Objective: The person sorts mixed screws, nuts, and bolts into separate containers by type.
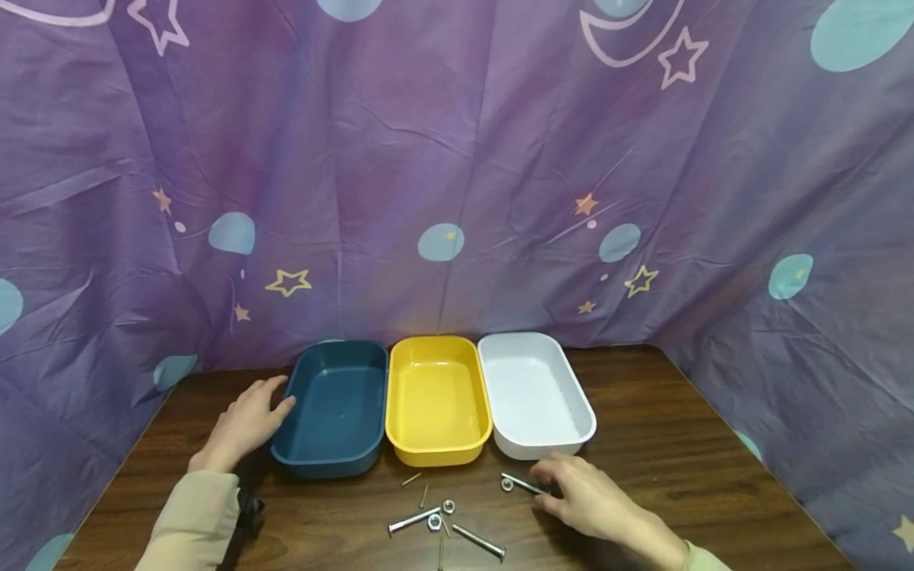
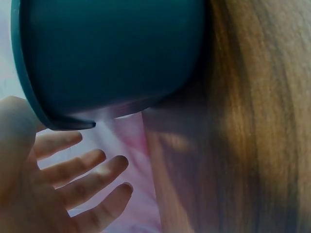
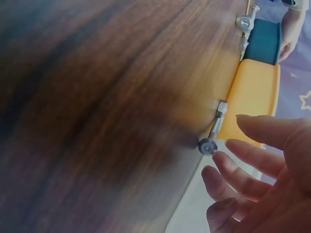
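My left hand (image 1: 243, 420) is at the left rim of the dark blue tray (image 1: 284, 449), fingers loosely spread and holding nothing. In the left wrist view, the fingers (image 2: 92, 184) are apart beside the tray's wall (image 2: 116, 53); contact with the rim is unclear. Over the table in front of the white tray (image 1: 546, 444), my right hand (image 1: 589, 496) reaches toward a silver bolt (image 1: 524, 484) with a nut (image 1: 507, 484) beside it. In the right wrist view, thumb and fingers are parted near the bolt's head (image 3: 207, 146), not closed round it.
A yellow tray (image 1: 439, 457) stands between the blue and white ones. Nearer on the wooden table (image 1: 343, 523) lie two more bolts (image 1: 478, 542), two nuts (image 1: 434, 522) and several thin brass-coloured screws (image 1: 411, 479). A purple patterned cloth (image 1: 400, 198) hangs behind the trays.
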`<action>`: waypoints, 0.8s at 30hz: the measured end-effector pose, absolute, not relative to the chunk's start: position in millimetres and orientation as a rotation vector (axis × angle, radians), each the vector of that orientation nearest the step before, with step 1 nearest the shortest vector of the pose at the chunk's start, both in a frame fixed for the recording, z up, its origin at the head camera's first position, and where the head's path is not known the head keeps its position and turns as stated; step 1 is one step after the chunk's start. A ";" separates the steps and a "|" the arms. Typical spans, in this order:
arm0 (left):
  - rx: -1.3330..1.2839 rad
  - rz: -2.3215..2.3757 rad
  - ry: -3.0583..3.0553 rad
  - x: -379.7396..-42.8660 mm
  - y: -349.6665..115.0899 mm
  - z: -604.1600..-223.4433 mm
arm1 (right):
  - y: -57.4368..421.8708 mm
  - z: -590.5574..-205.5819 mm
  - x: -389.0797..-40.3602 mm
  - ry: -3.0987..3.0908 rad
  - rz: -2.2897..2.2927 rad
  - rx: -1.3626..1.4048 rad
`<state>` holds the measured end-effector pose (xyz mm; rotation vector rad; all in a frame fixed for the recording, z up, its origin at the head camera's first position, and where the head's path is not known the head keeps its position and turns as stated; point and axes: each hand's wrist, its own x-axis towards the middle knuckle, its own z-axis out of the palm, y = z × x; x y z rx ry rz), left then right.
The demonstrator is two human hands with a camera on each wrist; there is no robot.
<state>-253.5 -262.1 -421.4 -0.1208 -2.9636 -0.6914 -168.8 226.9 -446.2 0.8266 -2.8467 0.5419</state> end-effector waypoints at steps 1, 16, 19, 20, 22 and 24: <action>-0.122 -0.694 -2.966 -254.1 -262.6 -421.5 | 226.9 -446.6 -169.0 -2.855 0.544 0.822; -0.149 -0.789 -2.911 -258.1 -264.6 -433.8 | 226.3 -452.9 -173.5 -2.994 0.533 0.771; -0.145 -0.816 -2.895 -258.0 -265.1 -433.5 | 226.8 -453.3 -174.6 -3.020 0.537 0.761; -0.143 -0.824 -2.892 -258.0 -265.1 -433.7 | 227.0 -453.5 -175.0 -3.024 0.533 0.752; -0.138 -0.846 -2.889 -258.0 -264.5 -433.7 | 227.7 -453.4 -175.6 -3.035 0.524 0.733; -0.130 -0.859 -2.879 -259.0 -264.0 -432.8 | 228.4 -451.8 -176.7 -3.030 0.520 0.728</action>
